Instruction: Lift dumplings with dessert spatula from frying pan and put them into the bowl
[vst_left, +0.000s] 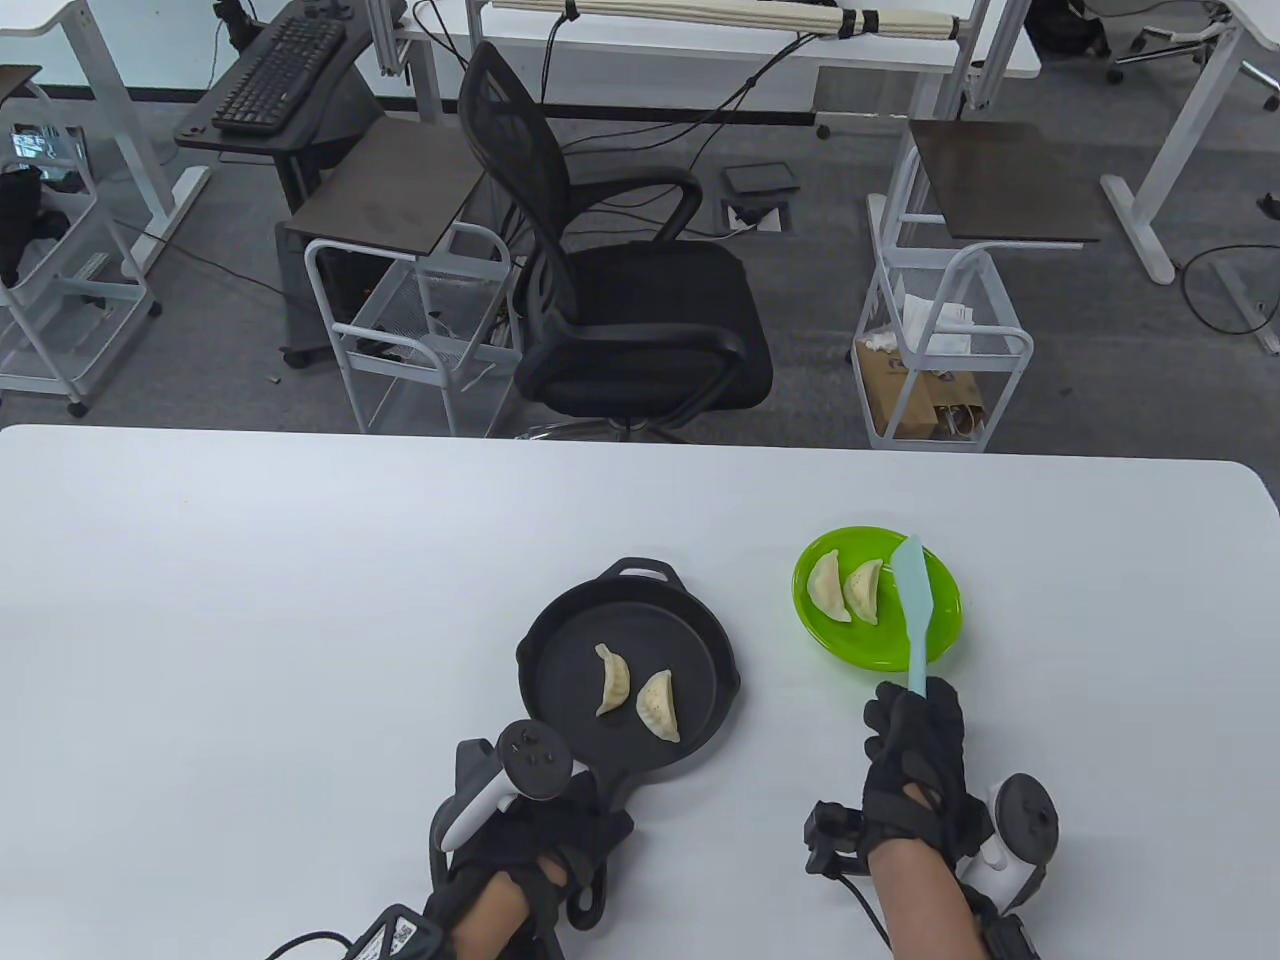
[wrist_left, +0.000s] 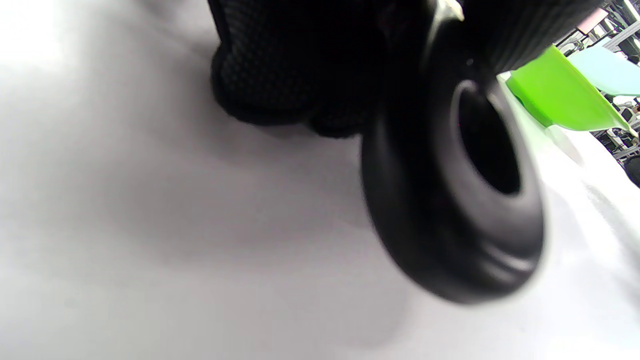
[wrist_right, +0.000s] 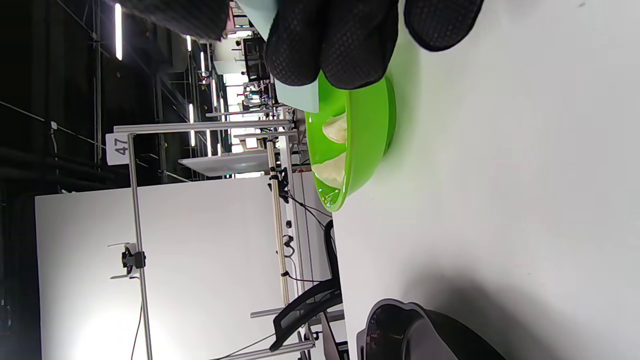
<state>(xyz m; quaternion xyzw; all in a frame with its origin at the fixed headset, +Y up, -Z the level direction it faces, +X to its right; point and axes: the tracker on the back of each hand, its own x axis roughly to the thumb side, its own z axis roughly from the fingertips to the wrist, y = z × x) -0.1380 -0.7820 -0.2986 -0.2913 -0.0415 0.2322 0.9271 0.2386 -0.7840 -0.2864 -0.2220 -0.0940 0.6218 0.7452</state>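
Two dumplings (vst_left: 612, 680) (vst_left: 658, 705) lie in the black frying pan (vst_left: 570, 640) near the table's front. To its right, the green bowl (vst_left: 860, 645) holds two more dumplings (vst_left: 828, 587) (vst_left: 863, 590). My right hand (vst_left: 915, 760) grips the handle of the light blue spatula (vst_left: 912, 600). Its blade lies over the bowl's right side with nothing on it. My left hand (vst_left: 535, 840) grips the pan's handle (wrist_left: 450, 200). The right wrist view shows gloved fingers (wrist_right: 340, 40) round the spatula (wrist_right: 300, 95) just before the bowl (wrist_right: 370, 125).
The white table (vst_left: 300, 600) stretches wide to the left and behind the pan. Beyond its far edge stand a black office chair (vst_left: 620, 300) and two white wire carts (vst_left: 420, 330) (vst_left: 940, 350) on the floor.
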